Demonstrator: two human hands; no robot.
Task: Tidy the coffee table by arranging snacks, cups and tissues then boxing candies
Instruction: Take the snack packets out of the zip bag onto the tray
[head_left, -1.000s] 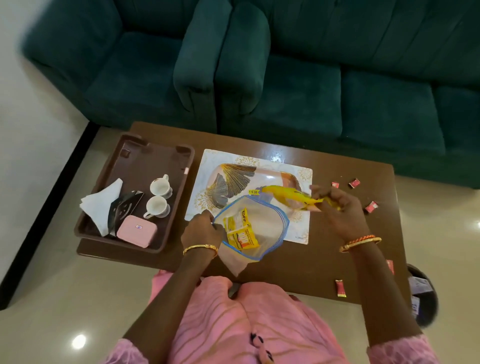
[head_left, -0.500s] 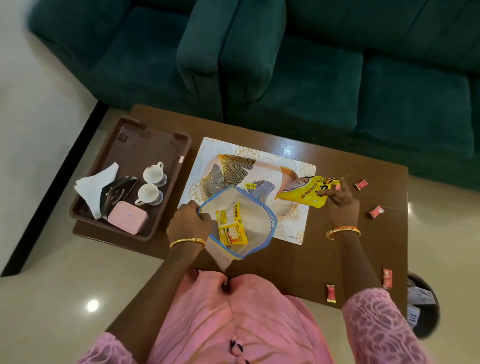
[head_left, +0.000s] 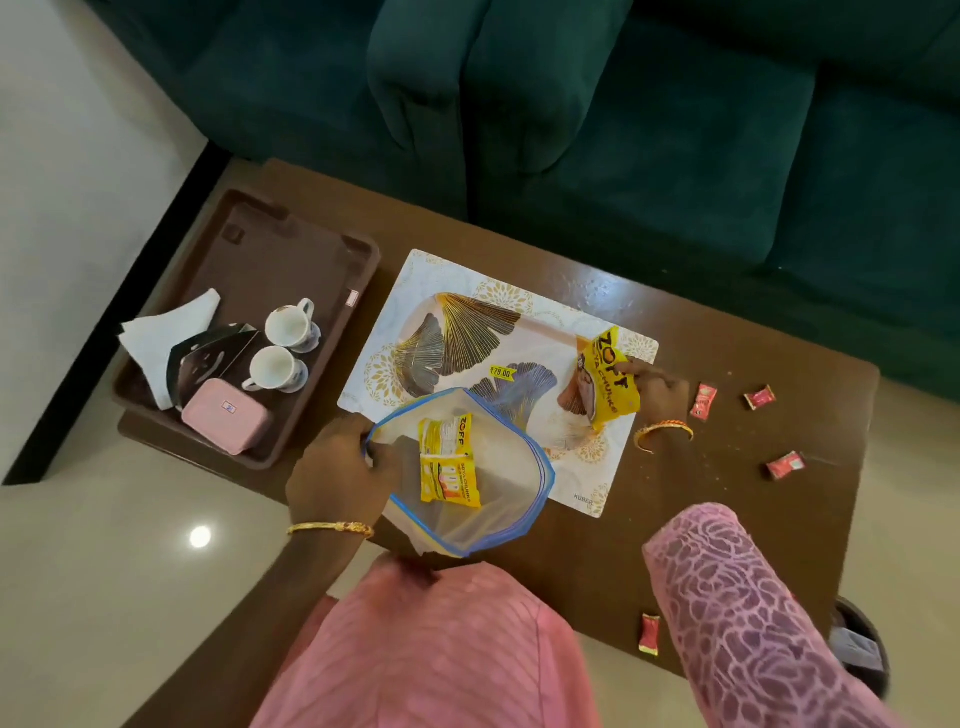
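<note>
dress (head_left: 441, 649): pink, thin stripes | right sleeve (head_left: 737, 613): pink lace, swirly pattern | left wrist: gold bangle (head_left: 332, 529) | right wrist: gold and orange bangles (head_left: 665, 431)

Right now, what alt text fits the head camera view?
A person's left hand holds open a clear bag while the right hand lifts a yellow packet. Red candies dot the brown table; cups sit in a tray.

bin (head_left: 857, 649) half hidden by sleeve (head_left: 748, 613)
</note>
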